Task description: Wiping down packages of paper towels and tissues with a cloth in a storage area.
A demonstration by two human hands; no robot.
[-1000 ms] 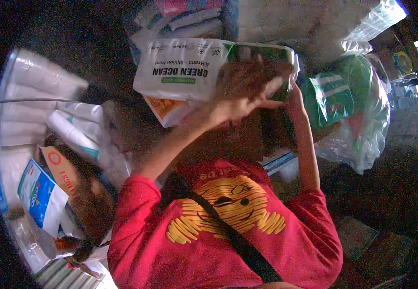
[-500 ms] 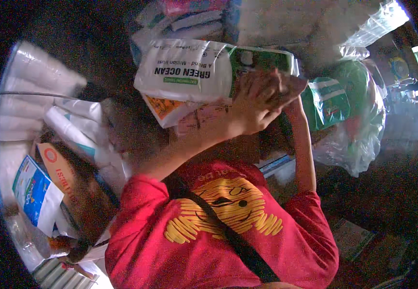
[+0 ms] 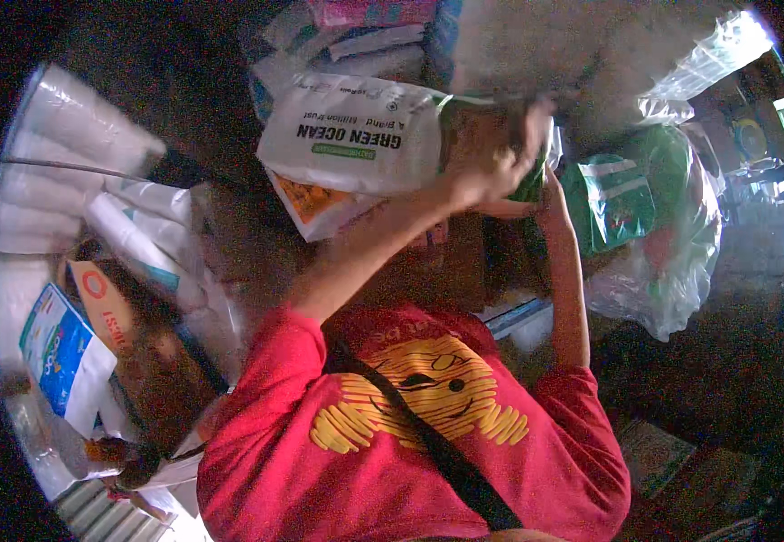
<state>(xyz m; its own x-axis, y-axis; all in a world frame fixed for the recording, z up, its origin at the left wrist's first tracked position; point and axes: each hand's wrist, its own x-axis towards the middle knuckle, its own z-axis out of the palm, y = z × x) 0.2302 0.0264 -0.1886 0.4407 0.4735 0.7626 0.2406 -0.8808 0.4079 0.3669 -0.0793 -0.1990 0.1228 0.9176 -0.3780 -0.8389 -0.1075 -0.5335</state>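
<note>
A white-and-green plastic pack [image 3: 347, 135] lies on its side in front of me, its printing upside down from here. My left hand [image 3: 496, 172] is at the green right end of it, fingers raised and smeared by motion, so their grip cannot be made out. Just below and to the right, my right hand [image 3: 541, 199] grips the same end of the pack, partly hidden behind the left hand. Under the pack an orange-and-white packet [image 3: 315, 206] sticks out.
Right of my hands stands a clear plastic bag [image 3: 681, 262] with a green packet [image 3: 618, 199] beside it. On the left are white plastic-wrapped rolls [image 3: 130, 239], a brown carton [image 3: 103, 303] and a blue-and-white packet [image 3: 62, 361]. More packages [image 3: 374, 41] are piled behind.
My left hand has shifted slightly, its fingers lifting apart from the right hand at the pack's green end. The pack has tilted a little, with its right end lower.
</note>
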